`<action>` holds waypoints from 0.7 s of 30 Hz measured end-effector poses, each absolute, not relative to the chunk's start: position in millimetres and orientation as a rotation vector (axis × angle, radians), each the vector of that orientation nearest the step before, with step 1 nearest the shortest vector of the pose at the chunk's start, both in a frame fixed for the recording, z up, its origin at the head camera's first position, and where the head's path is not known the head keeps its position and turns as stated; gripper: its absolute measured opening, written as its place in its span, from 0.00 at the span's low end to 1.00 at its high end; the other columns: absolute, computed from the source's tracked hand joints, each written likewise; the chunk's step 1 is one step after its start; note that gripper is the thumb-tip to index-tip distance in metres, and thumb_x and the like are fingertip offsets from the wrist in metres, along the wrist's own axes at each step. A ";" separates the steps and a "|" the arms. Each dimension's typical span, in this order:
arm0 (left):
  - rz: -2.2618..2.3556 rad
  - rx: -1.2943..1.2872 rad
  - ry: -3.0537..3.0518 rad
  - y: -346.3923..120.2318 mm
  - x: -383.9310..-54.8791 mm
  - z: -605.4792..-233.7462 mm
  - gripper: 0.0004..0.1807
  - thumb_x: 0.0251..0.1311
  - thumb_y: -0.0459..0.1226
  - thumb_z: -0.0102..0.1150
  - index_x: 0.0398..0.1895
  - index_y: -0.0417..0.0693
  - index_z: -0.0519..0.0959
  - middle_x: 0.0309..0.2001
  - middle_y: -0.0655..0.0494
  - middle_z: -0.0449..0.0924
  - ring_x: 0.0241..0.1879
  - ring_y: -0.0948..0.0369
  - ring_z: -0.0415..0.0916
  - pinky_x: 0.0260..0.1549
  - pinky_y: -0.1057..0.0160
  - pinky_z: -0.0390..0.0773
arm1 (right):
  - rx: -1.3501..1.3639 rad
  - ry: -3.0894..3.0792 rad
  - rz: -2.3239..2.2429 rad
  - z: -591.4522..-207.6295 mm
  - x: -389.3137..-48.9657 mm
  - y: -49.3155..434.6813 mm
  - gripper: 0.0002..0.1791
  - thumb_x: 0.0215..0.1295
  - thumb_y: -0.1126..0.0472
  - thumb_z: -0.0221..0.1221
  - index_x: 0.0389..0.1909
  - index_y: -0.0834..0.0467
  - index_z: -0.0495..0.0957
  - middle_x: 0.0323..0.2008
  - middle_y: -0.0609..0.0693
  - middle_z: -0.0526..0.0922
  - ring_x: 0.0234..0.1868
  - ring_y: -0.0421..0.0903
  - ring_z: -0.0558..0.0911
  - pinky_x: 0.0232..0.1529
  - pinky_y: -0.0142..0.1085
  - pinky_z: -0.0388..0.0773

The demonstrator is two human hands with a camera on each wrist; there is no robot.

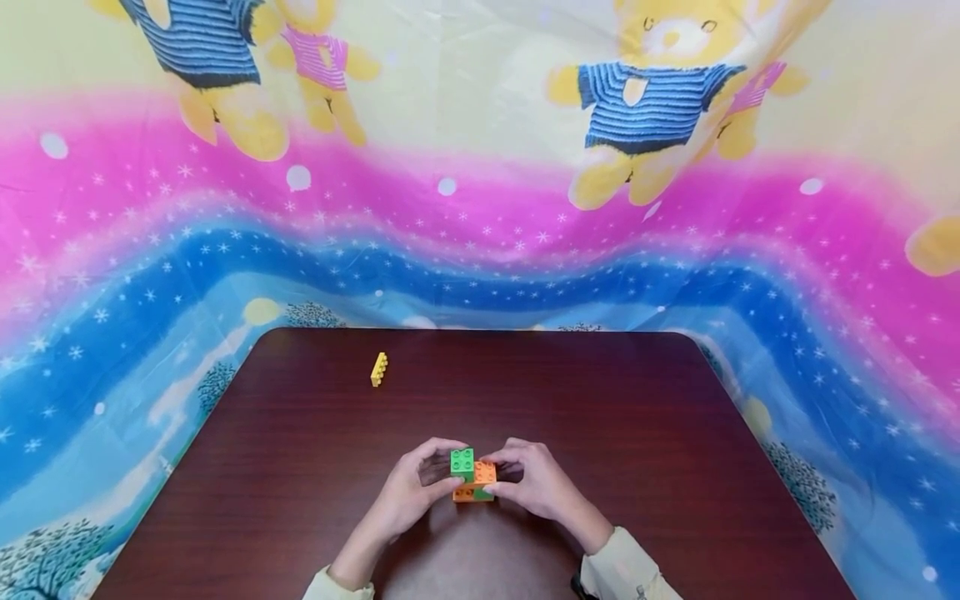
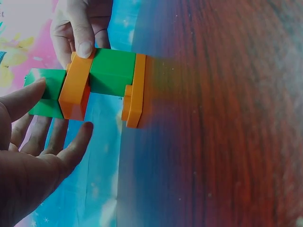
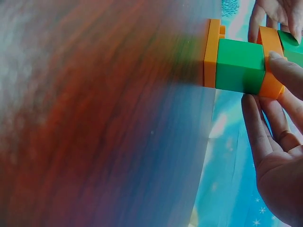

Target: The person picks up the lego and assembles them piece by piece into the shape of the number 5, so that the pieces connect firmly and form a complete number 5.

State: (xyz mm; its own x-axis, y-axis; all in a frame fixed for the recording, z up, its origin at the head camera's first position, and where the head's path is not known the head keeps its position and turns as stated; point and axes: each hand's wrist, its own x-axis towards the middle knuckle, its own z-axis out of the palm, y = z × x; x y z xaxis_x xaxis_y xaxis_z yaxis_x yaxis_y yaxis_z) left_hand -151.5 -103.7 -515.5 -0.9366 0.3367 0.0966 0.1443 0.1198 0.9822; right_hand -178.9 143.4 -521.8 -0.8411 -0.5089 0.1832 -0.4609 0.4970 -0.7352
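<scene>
A stepped stack of toy building bricks stands upright on the table between the two hands. From the bottom it has a thin orange brick, a green brick, a second orange brick and a top green brick offset to the left. My left hand holds the top green brick between its thumb and fingers. On the other side, my right hand grips the upper orange brick, thumb on the near face. The fingertips behind the bricks are partly hidden.
A yellow studded brick lies on its side towards the back left of the dark brown table. Behind and around the table hangs a printed cloth with bears and snowflakes.
</scene>
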 end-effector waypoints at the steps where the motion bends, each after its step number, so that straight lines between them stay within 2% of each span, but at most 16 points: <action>1: 1.926 0.483 2.237 -103.7 -151.7 -515.8 0.23 0.63 0.30 0.69 0.61 0.51 0.80 0.57 0.47 0.83 0.59 0.50 0.82 0.59 0.60 0.80 | -0.855 2.665 -1.284 -521.7 -179.0 143.4 0.20 0.59 0.58 0.76 0.53 0.54 0.88 0.37 0.39 0.82 0.43 0.39 0.86 0.45 0.35 0.87; 7: 1.902 0.498 2.284 -104.7 -150.9 -516.9 0.22 0.64 0.33 0.70 0.61 0.53 0.80 0.58 0.49 0.83 0.59 0.52 0.81 0.60 0.45 0.79 | -0.855 2.670 -1.268 -521.3 -178.6 143.2 0.20 0.59 0.58 0.76 0.53 0.54 0.88 0.38 0.39 0.83 0.43 0.39 0.86 0.46 0.34 0.87; 17: 1.911 0.499 2.280 -104.6 -151.1 -517.4 0.22 0.64 0.33 0.69 0.61 0.54 0.80 0.58 0.50 0.84 0.60 0.54 0.80 0.62 0.43 0.77 | -0.864 2.673 -1.268 -521.3 -178.6 143.6 0.20 0.60 0.58 0.75 0.53 0.54 0.88 0.38 0.41 0.83 0.43 0.40 0.86 0.45 0.35 0.87; 21: 1.903 0.534 2.305 -104.6 -151.5 -517.5 0.22 0.64 0.32 0.69 0.61 0.51 0.80 0.57 0.48 0.84 0.58 0.53 0.81 0.60 0.46 0.80 | -0.851 2.664 -1.286 -521.1 -178.6 143.4 0.20 0.59 0.59 0.76 0.53 0.54 0.88 0.38 0.40 0.83 0.44 0.39 0.86 0.46 0.33 0.86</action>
State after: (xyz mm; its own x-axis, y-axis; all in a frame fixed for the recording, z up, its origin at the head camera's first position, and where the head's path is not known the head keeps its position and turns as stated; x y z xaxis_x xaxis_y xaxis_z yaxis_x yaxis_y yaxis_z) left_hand -151.5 -104.6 -517.5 -0.9327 0.3321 0.1404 0.2008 0.1550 0.9673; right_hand -178.6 143.4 -521.1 -0.8452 -0.5047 0.1756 -0.4515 0.4987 -0.7399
